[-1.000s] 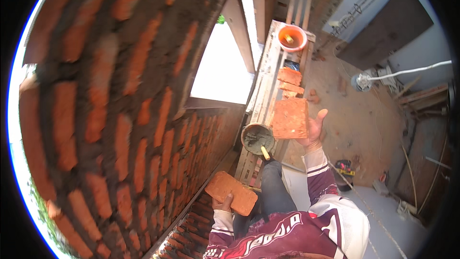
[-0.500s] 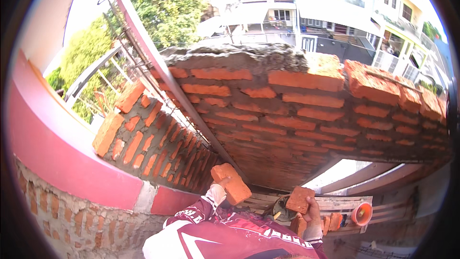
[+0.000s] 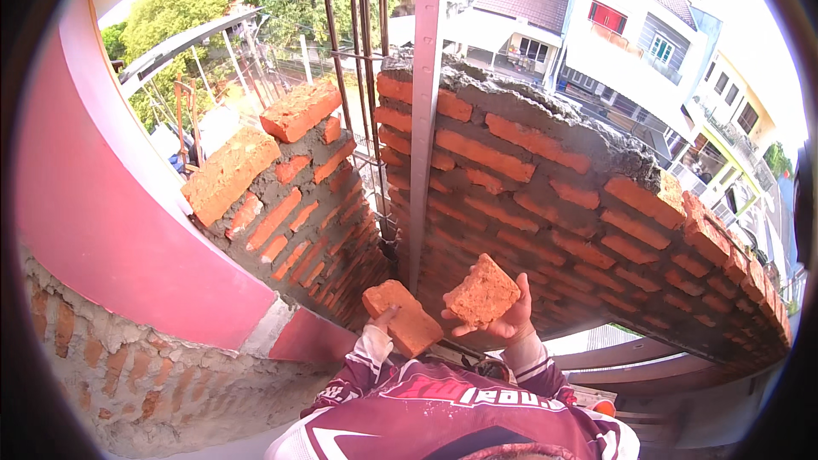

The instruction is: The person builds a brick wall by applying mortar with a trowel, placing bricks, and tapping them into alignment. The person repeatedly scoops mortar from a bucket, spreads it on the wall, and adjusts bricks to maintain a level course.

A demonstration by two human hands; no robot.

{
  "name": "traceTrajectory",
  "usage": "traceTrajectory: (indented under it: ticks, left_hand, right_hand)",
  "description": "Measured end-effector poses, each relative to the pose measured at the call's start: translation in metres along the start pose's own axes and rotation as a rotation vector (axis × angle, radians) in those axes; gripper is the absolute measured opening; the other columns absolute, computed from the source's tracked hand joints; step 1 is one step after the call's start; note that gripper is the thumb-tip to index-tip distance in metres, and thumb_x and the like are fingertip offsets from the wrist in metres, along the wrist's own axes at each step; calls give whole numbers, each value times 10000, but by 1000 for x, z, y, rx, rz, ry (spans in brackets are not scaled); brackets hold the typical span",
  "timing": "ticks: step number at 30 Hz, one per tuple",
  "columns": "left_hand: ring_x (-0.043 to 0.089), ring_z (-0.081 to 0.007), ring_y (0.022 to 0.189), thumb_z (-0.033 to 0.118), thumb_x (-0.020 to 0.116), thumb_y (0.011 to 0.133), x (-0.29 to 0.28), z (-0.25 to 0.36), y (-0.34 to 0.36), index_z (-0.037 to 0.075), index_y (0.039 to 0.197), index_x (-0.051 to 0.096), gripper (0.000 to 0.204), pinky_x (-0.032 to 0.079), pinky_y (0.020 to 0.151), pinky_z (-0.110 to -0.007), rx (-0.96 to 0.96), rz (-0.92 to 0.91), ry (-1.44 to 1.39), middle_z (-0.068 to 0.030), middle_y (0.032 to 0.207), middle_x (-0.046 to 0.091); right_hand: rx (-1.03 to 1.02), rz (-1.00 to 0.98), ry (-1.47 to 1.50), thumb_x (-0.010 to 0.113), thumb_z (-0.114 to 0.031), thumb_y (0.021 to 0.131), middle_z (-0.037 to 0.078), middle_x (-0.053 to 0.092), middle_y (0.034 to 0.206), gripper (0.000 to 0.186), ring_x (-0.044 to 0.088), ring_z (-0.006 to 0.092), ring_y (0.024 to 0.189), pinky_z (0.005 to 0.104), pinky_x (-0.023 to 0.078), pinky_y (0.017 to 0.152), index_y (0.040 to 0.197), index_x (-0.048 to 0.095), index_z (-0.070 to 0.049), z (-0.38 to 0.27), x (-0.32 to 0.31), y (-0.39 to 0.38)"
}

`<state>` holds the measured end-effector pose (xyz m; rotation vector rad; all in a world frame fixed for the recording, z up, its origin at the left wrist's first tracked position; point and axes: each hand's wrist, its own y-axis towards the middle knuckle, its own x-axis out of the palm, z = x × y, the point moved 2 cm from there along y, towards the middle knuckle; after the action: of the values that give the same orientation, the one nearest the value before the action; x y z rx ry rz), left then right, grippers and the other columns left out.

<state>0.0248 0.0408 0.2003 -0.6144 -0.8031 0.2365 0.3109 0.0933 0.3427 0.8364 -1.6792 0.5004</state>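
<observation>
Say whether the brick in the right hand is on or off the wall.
Off: the right hand holds the brick in front of the wall, not on its top.

hands (image 3: pixel 381 324) apart, right thumb (image 3: pixel 524 289) extended

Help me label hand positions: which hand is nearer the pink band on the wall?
Left. The left hand, gripping a brick, is close to the right end of the pink band; the right hand, at a second brick, is farther right.

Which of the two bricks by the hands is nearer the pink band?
The left brick, gripped in the left hand; the right brick, at the right hand, is farther from the pink band.
</observation>
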Motion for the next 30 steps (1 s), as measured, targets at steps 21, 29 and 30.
traceTrajectory:
  ticks: [21, 29, 30]
  left_hand:
    - [685, -292, 1097, 339, 749, 931, -70, 46, 64, 42, 1454, 452, 670, 580, 936, -424, -44, -143, -118, -133, 1273, 626]
    - [670, -286, 1139, 334, 752, 931, -87, 34, 73, 64, 1453, 463, 655, 569, 964, -438, -2, -80, -153, -139, 1288, 627]
    - [670, -285, 1140, 333, 752, 931, -89, 34, 72, 67, 1453, 464, 653, 569, 966, -438, -12, -33, -141, -137, 1292, 628]
  right_hand:
    - [-535, 531, -1942, 770, -332, 868, 155, 645, 1212, 801, 655, 184, 992, 326, 524, 914, 1525, 428, -27, -262, 304, 202]
    - [-151, 129, -2145, 766, -395, 842, 174, 630, 1342, 795, 622, 253, 1204, 382, 472, 1072, 1477, 507, 8, -277, 278, 316]
    - [-161, 128, -2150, 770, -408, 835, 180, 622, 1354, 804, 607, 259, 1230, 389, 451, 1093, 1473, 515, 9, -276, 279, 322]
